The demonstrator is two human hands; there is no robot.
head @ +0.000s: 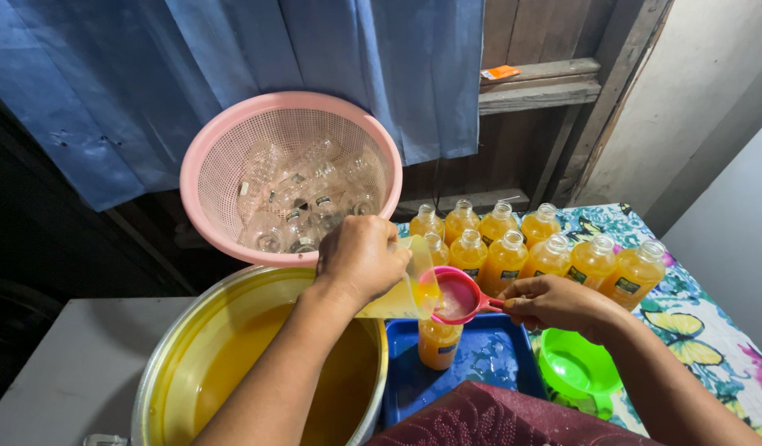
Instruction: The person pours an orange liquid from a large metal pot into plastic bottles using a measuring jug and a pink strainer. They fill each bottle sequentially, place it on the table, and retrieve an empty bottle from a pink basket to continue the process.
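Nearest the lens, dark red patterned cloth (472, 417) along the bottom edge, two bare forearms reaching away over it

Lower left, large metal pot (162, 363) of orange liquid, rim just beside blue tray (488, 363)

On that tray, upright small bottle (438, 343), already mostly filled with orange liquid, long axis vertical, mouth hidden under pink funnel (455, 296)

Right of the tray, bright green bowl (575, 367) on flowered tablecloth (703, 330)

Right hand (559, 304) pinched onto the funnel handle, steadying it above the bottle, thumb and fingers closed on the handle tip

Left hand (360, 260) clamped around clear plastic jug (406, 289), tipped toward the right, spout touching or just over the funnel rim, orange stream not clearly visible

Key relation: jug spout, funnel bowl and bottle mouth stacked nearly in one vertical line; bottle directly below and between both hands, slightly nearer the right one

Further back, two rows of filled uncapped bottles (534, 252) standing close together on the tablecloth

Behind the left hand, pink mesh basket (224, 149) tilted toward the viewer, holding clear empty bottles (307, 198)

Farthest, blue curtain (232, 66) and wooden frame (538, 91)
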